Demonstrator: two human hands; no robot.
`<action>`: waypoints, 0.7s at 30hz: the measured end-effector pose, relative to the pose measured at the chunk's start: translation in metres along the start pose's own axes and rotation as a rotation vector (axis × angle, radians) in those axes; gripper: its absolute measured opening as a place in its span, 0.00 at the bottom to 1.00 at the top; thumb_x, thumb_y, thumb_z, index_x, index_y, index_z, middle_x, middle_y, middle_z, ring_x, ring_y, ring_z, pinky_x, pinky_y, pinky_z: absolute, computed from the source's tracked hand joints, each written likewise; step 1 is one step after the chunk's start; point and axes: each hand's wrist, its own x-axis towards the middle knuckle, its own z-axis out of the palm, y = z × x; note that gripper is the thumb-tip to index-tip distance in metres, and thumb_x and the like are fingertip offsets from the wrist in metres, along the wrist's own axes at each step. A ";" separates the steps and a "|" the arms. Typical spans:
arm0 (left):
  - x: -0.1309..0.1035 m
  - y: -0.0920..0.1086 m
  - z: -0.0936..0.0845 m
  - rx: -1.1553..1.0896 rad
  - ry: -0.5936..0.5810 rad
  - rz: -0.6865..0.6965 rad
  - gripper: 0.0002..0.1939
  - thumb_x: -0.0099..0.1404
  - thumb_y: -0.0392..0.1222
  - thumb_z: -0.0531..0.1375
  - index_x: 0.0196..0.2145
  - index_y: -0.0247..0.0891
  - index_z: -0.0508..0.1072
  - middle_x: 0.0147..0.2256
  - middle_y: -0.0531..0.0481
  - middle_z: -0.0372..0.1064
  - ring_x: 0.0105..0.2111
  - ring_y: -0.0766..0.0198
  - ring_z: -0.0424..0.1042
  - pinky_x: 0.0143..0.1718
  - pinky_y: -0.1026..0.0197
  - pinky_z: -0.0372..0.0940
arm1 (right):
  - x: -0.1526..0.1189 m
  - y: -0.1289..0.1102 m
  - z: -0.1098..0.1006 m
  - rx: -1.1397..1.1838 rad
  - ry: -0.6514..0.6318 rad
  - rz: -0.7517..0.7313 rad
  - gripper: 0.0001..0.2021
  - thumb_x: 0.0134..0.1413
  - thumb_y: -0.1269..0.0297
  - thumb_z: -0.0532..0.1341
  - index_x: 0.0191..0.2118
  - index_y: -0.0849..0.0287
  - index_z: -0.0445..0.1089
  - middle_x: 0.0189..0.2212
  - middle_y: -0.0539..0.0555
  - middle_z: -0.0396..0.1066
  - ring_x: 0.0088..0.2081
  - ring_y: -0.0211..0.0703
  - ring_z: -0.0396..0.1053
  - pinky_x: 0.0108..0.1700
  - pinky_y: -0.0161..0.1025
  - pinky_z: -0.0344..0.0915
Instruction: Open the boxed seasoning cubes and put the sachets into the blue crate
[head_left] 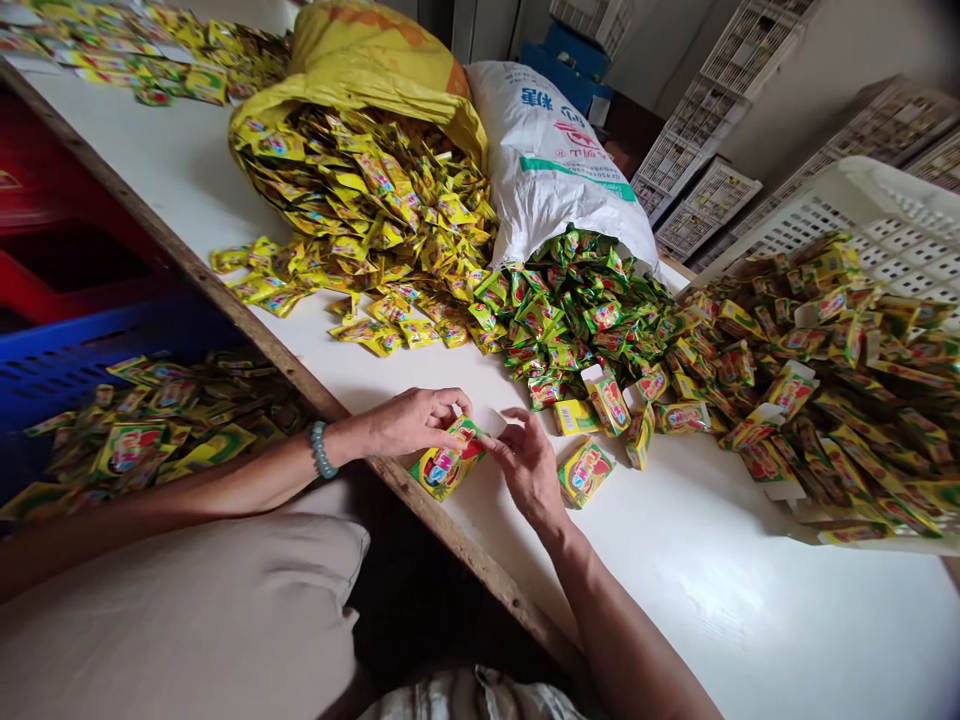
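Both hands work on one small yellow-and-green candy box [445, 469] near the wooden edge of the table. My left hand [411, 424], with a beaded bracelet at the wrist, closes its fingers over the upper side of the box. At the box's right end, the thumb and fingers of my right hand [527, 462] are pinched together against it. Exactly what the fingertips grip there is hard to make out. Just right of my right hand lies another candy box [586, 473]. Beyond it are several boxes, including an open-topped one [607, 400].
Yellow candy packets [367, 180] spill from a yellow sack [375, 45]. Green packets [585, 310] pour from a white sack [555, 150]. Flat boxes fill a white basket [892, 200] on the right. A blue crate [52, 350] with filled boxes stands below the table's left edge.
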 end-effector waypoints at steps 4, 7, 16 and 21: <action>-0.001 0.002 0.004 -0.041 0.019 -0.009 0.21 0.54 0.44 0.66 0.41 0.41 0.59 0.26 0.59 0.70 0.26 0.67 0.70 0.29 0.65 0.64 | -0.002 -0.011 -0.005 -0.196 -0.041 -0.051 0.14 0.54 0.58 0.63 0.45 0.55 0.75 0.34 0.53 0.77 0.36 0.43 0.71 0.42 0.40 0.66; -0.001 0.003 0.006 -0.124 0.024 -0.014 0.24 0.53 0.43 0.67 0.40 0.43 0.56 0.26 0.58 0.71 0.27 0.65 0.72 0.29 0.64 0.64 | -0.003 -0.022 -0.005 -0.202 -0.070 -0.040 0.12 0.57 0.55 0.61 0.38 0.55 0.78 0.38 0.54 0.78 0.41 0.46 0.72 0.45 0.41 0.65; 0.004 0.005 0.010 -0.024 0.000 -0.009 0.27 0.52 0.46 0.69 0.43 0.42 0.59 0.26 0.55 0.74 0.27 0.62 0.74 0.29 0.63 0.64 | 0.004 -0.016 -0.006 0.109 -0.021 0.143 0.12 0.47 0.55 0.68 0.29 0.60 0.75 0.24 0.51 0.74 0.26 0.37 0.65 0.32 0.36 0.62; 0.003 0.008 0.010 -0.027 -0.033 -0.028 0.27 0.53 0.46 0.69 0.46 0.41 0.61 0.28 0.53 0.75 0.30 0.60 0.76 0.30 0.62 0.66 | 0.006 -0.018 -0.020 0.089 -0.109 0.187 0.15 0.46 0.52 0.68 0.30 0.61 0.79 0.24 0.52 0.74 0.28 0.39 0.66 0.35 0.37 0.62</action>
